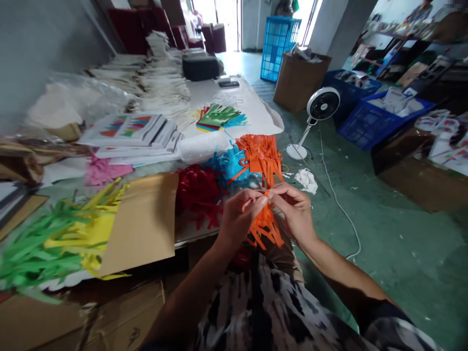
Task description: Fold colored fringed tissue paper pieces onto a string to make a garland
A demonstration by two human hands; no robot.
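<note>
Between my two hands is an orange paper tassel [267, 226], its fringed strips hanging down over my lap. My left hand [239, 214] pinches it near its narrow middle, thumb against fingers. From the other side my right hand [294, 209] pinches the same spot, the fingertips of both hands almost touching. Just beyond lies a pile of orange fringed paper [259, 151] at the table edge. Beside that pile are blue fringed paper [232, 163] and dark red fringed paper [199, 190].
Left on the table [256, 97] are a brown cardboard sheet [146, 214], yellow strips [87, 229], green strips [40, 248] and stacked printed sheets [124, 131]. A white fan [323, 105] stands on the floor to the right, near blue crates [380, 122] and cardboard boxes [300, 80]. Its cable crosses the floor.
</note>
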